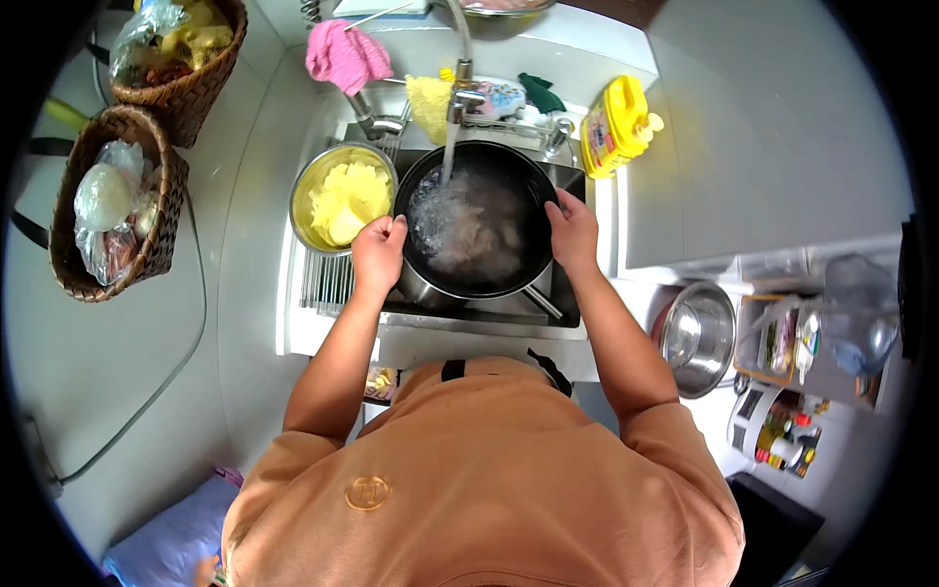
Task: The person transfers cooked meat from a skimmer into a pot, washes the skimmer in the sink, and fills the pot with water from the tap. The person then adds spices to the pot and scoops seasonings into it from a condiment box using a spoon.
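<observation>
A pale kitchen counter (303,333) with grey-white walls around it holds a stainless steel sink (391,318), and my bare arms reach over it from 6 o'clock. My left hand (379,252) is closed around the rim between 8 and 9 o'clock of a round black pan (533,186), thumb on top and fingers curled below; my right hand (574,230) pinches the opposite rim at 3 o'clock, thumb and fingers close together. The pan sits over the sink between my hands, with cloudy water and pale, soft-looking pieces (474,235) inside; what they are, I cannot tell. From 12 o'clock a silvery metal faucet (464,88) pours a stream into the pan's left part. A metal handle (543,301) sticks out from under the pan between 4 and 5 o'clock. Just beside my left hand, between 9 and 10 o'clock, a round steel bowl (305,227) holds yellow chunks (344,196). Farther out, a yellow plastic bottle (608,127) lies in the 2 o'clock direction, a fluffy pink cloth (347,56) hangs between 10 and 11, a shiny steel basin (699,338) is at 4, and two brown woven baskets (176,220) holding bagged items are well apart, toward 9 and 10.
</observation>
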### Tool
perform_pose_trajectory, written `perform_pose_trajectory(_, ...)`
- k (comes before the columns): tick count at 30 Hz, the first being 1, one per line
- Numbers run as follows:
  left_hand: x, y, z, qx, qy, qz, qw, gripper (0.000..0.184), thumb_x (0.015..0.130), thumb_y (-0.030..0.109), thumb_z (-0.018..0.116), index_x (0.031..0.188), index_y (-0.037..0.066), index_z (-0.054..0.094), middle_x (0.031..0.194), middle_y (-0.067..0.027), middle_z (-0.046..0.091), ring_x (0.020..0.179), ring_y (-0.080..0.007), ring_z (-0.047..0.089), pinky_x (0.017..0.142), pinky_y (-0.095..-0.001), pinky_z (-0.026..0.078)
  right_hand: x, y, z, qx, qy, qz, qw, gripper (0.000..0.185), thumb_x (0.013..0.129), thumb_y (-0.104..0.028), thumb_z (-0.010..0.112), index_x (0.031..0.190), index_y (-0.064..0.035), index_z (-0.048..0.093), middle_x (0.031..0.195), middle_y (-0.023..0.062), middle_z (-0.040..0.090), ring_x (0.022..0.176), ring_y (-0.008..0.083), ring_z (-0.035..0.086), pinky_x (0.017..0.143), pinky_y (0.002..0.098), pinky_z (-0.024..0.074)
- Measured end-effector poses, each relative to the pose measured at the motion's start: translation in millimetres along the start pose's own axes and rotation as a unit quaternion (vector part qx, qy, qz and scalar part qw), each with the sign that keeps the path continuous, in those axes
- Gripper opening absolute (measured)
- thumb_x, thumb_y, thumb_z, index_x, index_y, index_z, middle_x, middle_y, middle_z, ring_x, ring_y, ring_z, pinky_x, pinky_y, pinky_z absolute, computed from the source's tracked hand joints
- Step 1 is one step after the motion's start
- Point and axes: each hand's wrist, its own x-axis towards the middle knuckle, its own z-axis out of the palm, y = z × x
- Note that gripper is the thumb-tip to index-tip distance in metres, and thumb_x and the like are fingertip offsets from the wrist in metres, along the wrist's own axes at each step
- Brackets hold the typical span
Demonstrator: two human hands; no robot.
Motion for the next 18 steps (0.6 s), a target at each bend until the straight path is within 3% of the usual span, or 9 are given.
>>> perform_pose_trajectory(4,-10,17,10,0.025,-0.053,0.052,0.997,0.040,0.088,0.020,0.060,0.058,0.001,0.043,0.050,-0.0047,0.037,0.050,-0.0113,0.032,0.048,-0.0316,0.033,-41,-1,-33,0.068,0.058,0.057,0.994,0.026,0.086,-0.009,0.062,0.111,-0.0004,0.063,0.063,0.0034,0.062,0.053,0.0053,0.051,0.052,0.0234,0.0414)
perform_pose_trajectory(9,-37,48,38,0.050,-0.140,0.116,0.982,0.037,0.088,0.022,0.059,0.063,-0.002,0.047,0.052,-0.0104,0.040,0.050,-0.0153,0.034,0.049,-0.0334,0.034,-107,8,-81,0.085,0.176,0.110,0.975,0.026,0.088,-0.010,0.060,0.112,0.0001,0.062,0.063,0.0043,0.064,0.052,0.0053,0.051,0.051,0.0236,0.0411)
perform_pose_trajectory(12,-59,51,65,0.026,-0.208,0.100,0.973,0.035,0.088,0.022,0.059,0.064,-0.002,0.050,0.053,-0.0108,0.043,0.051,-0.0152,0.038,0.050,-0.0332,0.035,-143,25,-112,0.111,0.186,0.125,0.968,0.026,0.089,-0.010,0.059,0.112,0.0017,0.061,0.064,0.0046,0.064,0.052,0.0051,0.051,0.051,0.0234,0.0414)
perform_pose_trajectory(18,-110,41,118,0.036,-0.269,0.158,0.949,0.035,0.087,0.023,0.060,0.064,-0.001,0.050,0.053,-0.0132,0.046,0.049,-0.0196,0.043,0.051,-0.0350,0.037,-200,84,-160,0.052,0.266,0.176,0.946,0.032,0.088,-0.014,0.061,0.115,0.0023,0.060,0.072,0.0094,0.068,0.059,0.0086,0.058,0.058,0.0253,0.0461)
